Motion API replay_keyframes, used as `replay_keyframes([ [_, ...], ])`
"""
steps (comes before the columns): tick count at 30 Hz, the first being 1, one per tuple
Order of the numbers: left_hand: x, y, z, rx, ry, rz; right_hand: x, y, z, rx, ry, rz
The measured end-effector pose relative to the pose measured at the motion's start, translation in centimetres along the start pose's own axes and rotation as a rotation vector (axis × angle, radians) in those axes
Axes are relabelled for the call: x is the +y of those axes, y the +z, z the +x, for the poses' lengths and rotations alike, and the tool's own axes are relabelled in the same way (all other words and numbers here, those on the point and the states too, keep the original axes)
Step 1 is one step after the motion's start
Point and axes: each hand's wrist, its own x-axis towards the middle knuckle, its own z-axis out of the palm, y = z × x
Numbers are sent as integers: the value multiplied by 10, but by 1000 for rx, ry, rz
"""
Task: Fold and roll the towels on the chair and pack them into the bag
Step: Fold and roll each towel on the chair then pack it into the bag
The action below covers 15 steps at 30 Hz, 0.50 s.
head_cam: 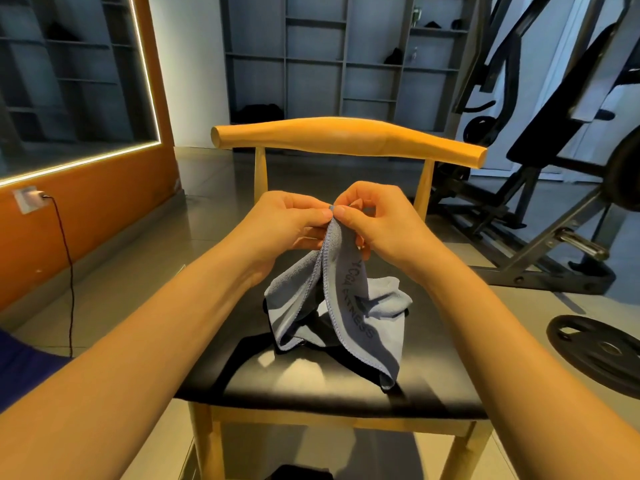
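The left hand [287, 223] and the right hand [377, 223] pinch one corner of the blue-grey towel [349, 306], their fingers [318, 213] clamped together on its stitched hem. Below the fingers the towel hangs bunched, its lower folds resting on the chair [277, 375] seat. To fold it well, one hand should probably slide along the hem to the next corner, drawing that edge taut before laying it flat.
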Motion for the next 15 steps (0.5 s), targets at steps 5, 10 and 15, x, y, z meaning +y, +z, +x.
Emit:
replay_keyframes([
  [5,-10,8,3,105,68,120,5,4,3,33,-7,-138],
  [10,-43,19,5,56,195,517,17,-15,12,282,203,237],
  [15,-65,21,0,15,251,712,52,-28,23,445,460,631],
])
